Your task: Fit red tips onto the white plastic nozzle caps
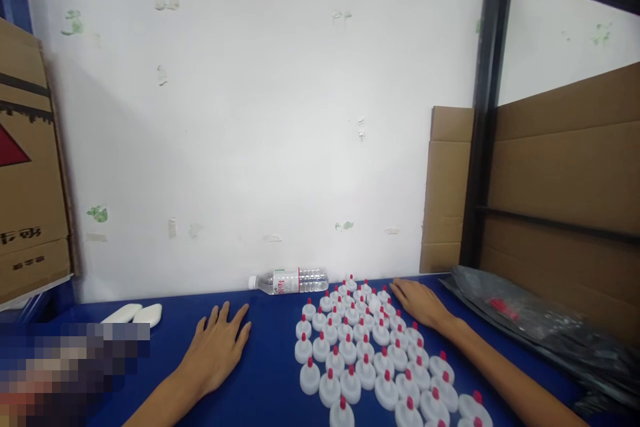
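My left hand (216,345) lies flat on the blue table (265,373) with its fingers spread, holding nothing, left of a cluster of several white caps with red tips (367,353). My right hand (419,303) rests flat at the far right edge of that cluster, fingers stretched out and touching the caps nearest the wall. The caps stand upright in rough rows. A clear plastic water bottle (290,280) lies on its side against the wall behind them.
Two white oblong pieces (133,314) lie at the table's left. A black plastic bag (545,330) lies at the right. Cardboard boxes (30,167) stand left; cardboard sheets (565,180) and a dark metal frame (483,147) stand right. A white wall is close behind.
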Action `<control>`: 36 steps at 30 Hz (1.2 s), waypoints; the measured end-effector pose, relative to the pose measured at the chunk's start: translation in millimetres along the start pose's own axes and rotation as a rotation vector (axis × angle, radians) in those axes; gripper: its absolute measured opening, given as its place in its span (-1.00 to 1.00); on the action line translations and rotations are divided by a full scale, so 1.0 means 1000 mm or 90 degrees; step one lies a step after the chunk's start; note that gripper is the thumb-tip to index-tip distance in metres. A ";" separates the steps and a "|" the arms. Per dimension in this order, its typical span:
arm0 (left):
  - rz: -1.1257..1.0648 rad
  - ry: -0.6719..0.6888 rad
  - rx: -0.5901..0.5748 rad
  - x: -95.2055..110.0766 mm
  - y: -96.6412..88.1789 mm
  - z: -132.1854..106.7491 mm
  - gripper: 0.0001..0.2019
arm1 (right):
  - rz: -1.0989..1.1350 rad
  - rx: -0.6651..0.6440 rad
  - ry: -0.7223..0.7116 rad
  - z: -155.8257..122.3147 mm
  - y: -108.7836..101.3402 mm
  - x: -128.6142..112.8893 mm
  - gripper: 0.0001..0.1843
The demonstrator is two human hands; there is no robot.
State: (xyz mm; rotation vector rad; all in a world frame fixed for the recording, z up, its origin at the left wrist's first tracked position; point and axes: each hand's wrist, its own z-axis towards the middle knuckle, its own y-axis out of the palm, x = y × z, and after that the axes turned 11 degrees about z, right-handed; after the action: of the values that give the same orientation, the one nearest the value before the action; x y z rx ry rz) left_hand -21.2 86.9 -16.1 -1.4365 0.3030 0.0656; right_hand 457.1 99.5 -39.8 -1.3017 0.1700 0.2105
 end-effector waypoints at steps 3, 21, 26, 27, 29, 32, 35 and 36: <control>0.012 0.003 0.000 0.000 -0.001 0.001 -0.40 | -0.009 -0.001 0.004 -0.001 -0.001 -0.002 -0.68; -0.008 0.006 0.030 -0.001 0.003 0.002 -0.39 | -0.012 0.000 0.010 -0.003 -0.004 -0.006 -0.69; -0.027 0.006 0.034 -0.003 0.006 0.003 -0.39 | -0.012 -0.001 0.011 -0.003 -0.003 -0.006 -0.68; -0.029 0.006 0.034 -0.003 0.006 0.003 -0.39 | -0.012 -0.002 0.011 -0.003 -0.003 -0.006 -0.68; -0.030 0.004 0.032 -0.003 0.006 0.003 -0.39 | -0.011 -0.003 0.010 -0.002 -0.002 -0.005 -0.68; -0.024 0.002 0.030 -0.002 0.005 0.002 -0.39 | -0.009 -0.003 0.010 -0.002 -0.002 -0.004 -0.68; -0.019 0.005 0.025 -0.002 0.003 0.002 -0.40 | -0.007 -0.001 0.011 -0.001 -0.001 -0.003 -0.68; -0.018 0.006 0.024 -0.001 0.003 0.001 -0.40 | -0.008 -0.001 0.012 -0.001 -0.001 -0.003 -0.68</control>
State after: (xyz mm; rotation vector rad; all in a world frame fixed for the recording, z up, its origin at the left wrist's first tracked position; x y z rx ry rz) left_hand -23.0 88.9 -18.4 -1.4030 0.2893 0.0299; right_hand 454.6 97.9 -38.7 -1.3066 0.1778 0.1885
